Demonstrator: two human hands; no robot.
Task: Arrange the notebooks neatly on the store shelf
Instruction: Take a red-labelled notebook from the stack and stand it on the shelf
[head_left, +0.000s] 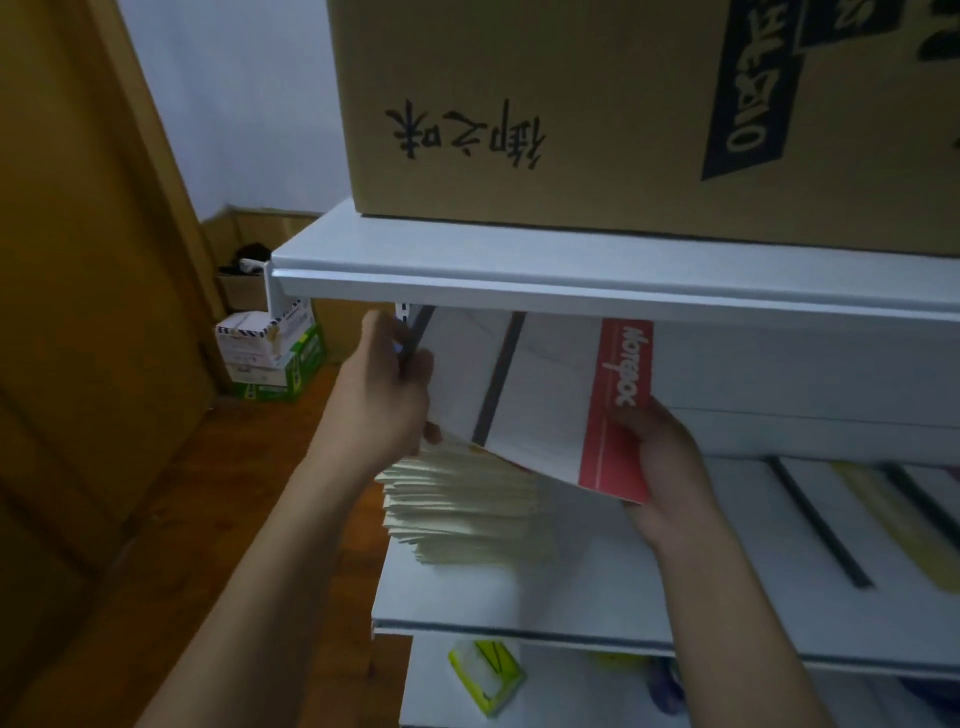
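A big cardboard box (571, 104) sits on the top board of a white store shelf (519, 260). Under that board a white notebook (545, 389) with a red band is held tilted above a stack of notebooks (467, 509), whose cream page edges face out at the left end of the middle board. The left hand (379, 395) curls round the notebook's left edge, the right hand (670, 467) pinches its red lower corner with the thumb on the cover, and a small yellow-green packet (485, 675) lies on the board below.
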